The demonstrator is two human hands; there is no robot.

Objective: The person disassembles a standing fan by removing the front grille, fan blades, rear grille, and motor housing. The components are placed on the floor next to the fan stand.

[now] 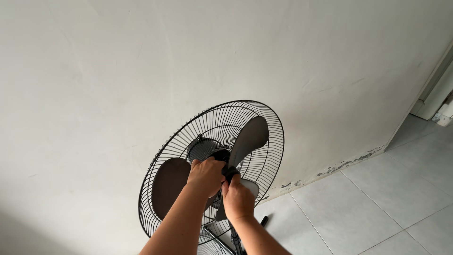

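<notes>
A black standing fan stands against a white wall, its rear wire guard (212,123) round and open at the front. Grey blades (250,137) sit on the central hub. My left hand (206,175) is wrapped over the hub and the blade root. My right hand (237,198) pinches the small black knob (230,173) at the hub's centre. Both forearms come up from the bottom edge. The fan's pole (236,241) is partly hidden behind my right arm.
A white wall (118,71) fills most of the view, with chipped paint along its base. Light grey floor tiles (358,208) lie to the right. One black foot of the fan's base (264,220) shows on the floor. A doorway frame (436,94) is at the far right.
</notes>
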